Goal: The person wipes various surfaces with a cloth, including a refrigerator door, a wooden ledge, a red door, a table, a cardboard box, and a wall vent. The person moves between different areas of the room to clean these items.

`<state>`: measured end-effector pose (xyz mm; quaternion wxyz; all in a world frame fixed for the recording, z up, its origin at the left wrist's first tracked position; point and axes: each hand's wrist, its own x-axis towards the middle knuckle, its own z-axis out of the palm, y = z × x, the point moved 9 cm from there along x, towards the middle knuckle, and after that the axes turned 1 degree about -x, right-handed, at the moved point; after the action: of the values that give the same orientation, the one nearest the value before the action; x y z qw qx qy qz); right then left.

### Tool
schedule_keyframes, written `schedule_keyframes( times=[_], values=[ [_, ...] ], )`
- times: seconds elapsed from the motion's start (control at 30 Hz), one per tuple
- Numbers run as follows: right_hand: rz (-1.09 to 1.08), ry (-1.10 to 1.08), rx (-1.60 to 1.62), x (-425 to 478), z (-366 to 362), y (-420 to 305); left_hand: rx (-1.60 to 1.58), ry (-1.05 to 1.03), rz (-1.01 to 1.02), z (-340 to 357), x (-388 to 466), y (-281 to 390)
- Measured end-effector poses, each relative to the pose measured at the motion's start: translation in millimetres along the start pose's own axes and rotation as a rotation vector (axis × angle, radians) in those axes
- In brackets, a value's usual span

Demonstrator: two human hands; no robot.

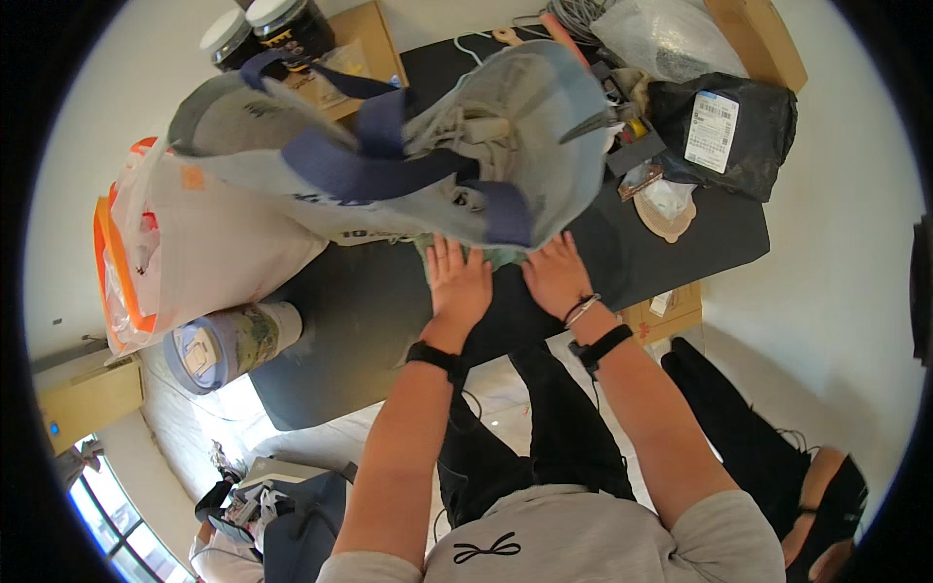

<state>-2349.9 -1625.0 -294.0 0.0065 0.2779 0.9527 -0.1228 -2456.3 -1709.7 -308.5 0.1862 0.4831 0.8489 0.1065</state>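
Note:
On the black table [350,321], a large pale canvas tote bag [583,80] with dark blue handles stands in front of me, its top open on crumpled light cloth and cords. My left hand [459,280] lies palm down by the bag's lower edge, fingers spread over a green cloth [504,256]. My right hand [557,273] rests at the cloth's other end, its fingertips close to the bag's rim. Part of the cloth is hidden under the bag and hands. Neither hand is seen to grip anything.
At left stand a white plastic bag with orange handles [219,233] and a tumbler [233,342]. Dark jars [291,29] are at the back left. A black parcel [670,146], a beige mesh pad [667,218] and bubble wrap [663,36] lie right. Another person [743,423] is at lower right.

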Motion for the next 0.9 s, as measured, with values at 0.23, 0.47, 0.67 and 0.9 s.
schedule_keyframes(
  times=[0.23,0.47,0.67,0.9],
  values=[
    [0.061,0.037,-0.028,-46.6,-23.2,102.8,-0.019,0.067,0.349,39.7,-0.7,138.1],
    [-0.077,-0.1,0.063,-103.1,-10.0,24.0,-0.11,0.006,0.37,34.5,-78.5,89.2],
    [-0.237,-0.219,0.187,-78.4,15.9,-117.0,0.162,0.055,0.102,-0.4,-129.2,-52.8],
    [-0.443,-0.247,0.251,-27.2,49.7,-242.3,0.151,0.204,-0.114,-48.1,-133.4,-160.9]
  ],
)
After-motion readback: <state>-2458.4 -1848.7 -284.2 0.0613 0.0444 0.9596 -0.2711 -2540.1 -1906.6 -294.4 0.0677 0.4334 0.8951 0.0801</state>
